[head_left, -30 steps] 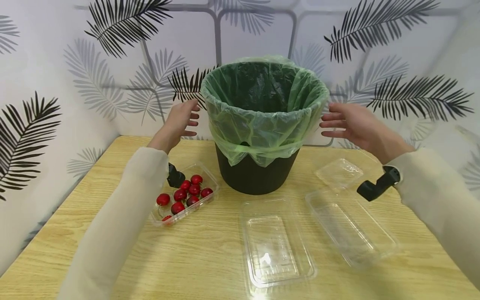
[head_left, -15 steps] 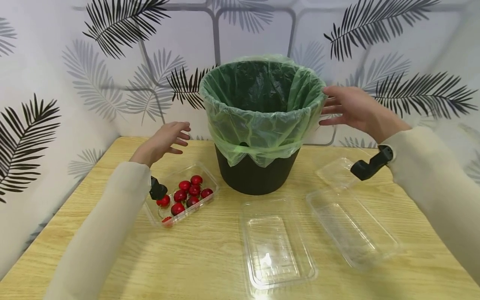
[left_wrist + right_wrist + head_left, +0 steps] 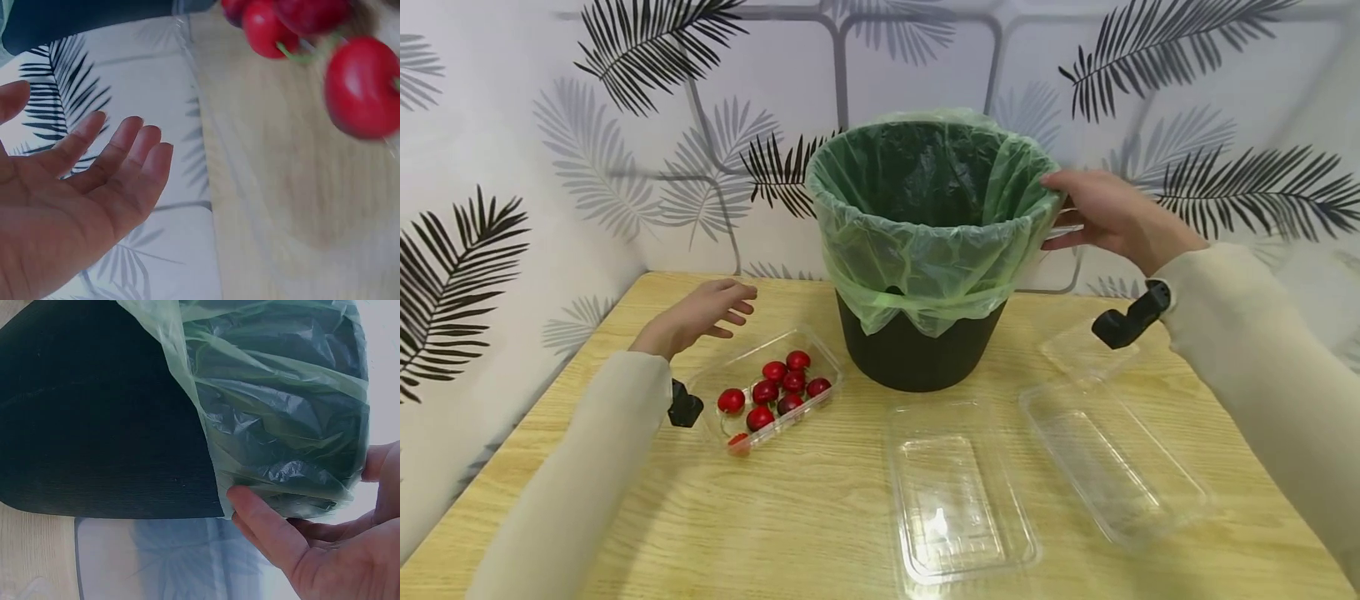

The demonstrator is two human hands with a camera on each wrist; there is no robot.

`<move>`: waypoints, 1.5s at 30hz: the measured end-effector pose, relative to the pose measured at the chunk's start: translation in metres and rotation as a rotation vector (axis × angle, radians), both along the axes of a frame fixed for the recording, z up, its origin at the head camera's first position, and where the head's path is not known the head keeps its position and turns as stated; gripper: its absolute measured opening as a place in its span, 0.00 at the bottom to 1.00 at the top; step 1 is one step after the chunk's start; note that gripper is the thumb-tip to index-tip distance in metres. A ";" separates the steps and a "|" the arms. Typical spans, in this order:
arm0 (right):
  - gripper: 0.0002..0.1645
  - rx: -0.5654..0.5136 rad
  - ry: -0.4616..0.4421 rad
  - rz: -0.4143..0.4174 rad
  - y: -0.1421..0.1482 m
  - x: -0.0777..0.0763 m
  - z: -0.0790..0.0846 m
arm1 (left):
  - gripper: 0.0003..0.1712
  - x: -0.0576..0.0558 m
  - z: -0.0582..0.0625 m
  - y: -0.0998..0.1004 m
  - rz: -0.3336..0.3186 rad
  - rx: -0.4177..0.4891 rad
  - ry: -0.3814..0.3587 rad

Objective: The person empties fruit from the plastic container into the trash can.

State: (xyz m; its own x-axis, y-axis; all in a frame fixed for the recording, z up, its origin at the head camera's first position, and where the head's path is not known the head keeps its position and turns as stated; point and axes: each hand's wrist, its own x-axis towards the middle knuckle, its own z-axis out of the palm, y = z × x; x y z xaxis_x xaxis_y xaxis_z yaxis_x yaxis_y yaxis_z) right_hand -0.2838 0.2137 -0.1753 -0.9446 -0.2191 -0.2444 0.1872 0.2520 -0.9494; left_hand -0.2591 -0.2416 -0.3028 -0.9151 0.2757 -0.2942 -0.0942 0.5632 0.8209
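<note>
A black trash can (image 3: 917, 362) stands near the back wall. It is lined with a light green plastic bag (image 3: 925, 271) folded down over its rim. My right hand (image 3: 1123, 212) holds the can's right rim: the thumb lies over the lined edge, and the fingers (image 3: 265, 528) press on the bag from outside. To the left, my left hand (image 3: 696, 315) hovers with loose fingers and nothing in it, just beyond a clear plastic tray (image 3: 703, 385). Several red cherries (image 3: 760, 418) lie in that tray, seen close up in the left wrist view, where one cherry (image 3: 362, 87) is largest.
A clear plastic tray (image 3: 951, 492) lies in front of the can on the wooden table (image 3: 730, 525). Farther right is another clear tray (image 3: 1101, 462), with a smaller clear piece (image 3: 1082, 346) behind it. A leaf-patterned wall (image 3: 917, 50) borders the table's back.
My right hand has come up and inward onto the can's rim. My left hand has drawn away from the can's left side, down and left toward the cherry tray.
</note>
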 end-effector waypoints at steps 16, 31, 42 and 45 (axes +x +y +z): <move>0.27 0.073 0.021 -0.044 -0.010 -0.006 -0.005 | 0.32 0.013 -0.034 -0.025 -0.189 -0.083 -0.169; 0.19 0.042 0.037 -0.030 -0.007 -0.006 -0.008 | 0.26 0.014 -0.051 -0.026 -0.204 -0.050 -0.301; 0.21 0.034 0.045 -0.034 -0.007 -0.005 -0.009 | 0.21 0.023 -0.055 -0.025 -0.201 -0.033 -0.312; 0.21 0.039 0.050 -0.038 -0.007 -0.005 -0.008 | 0.19 0.024 -0.052 -0.026 -0.189 -0.035 -0.286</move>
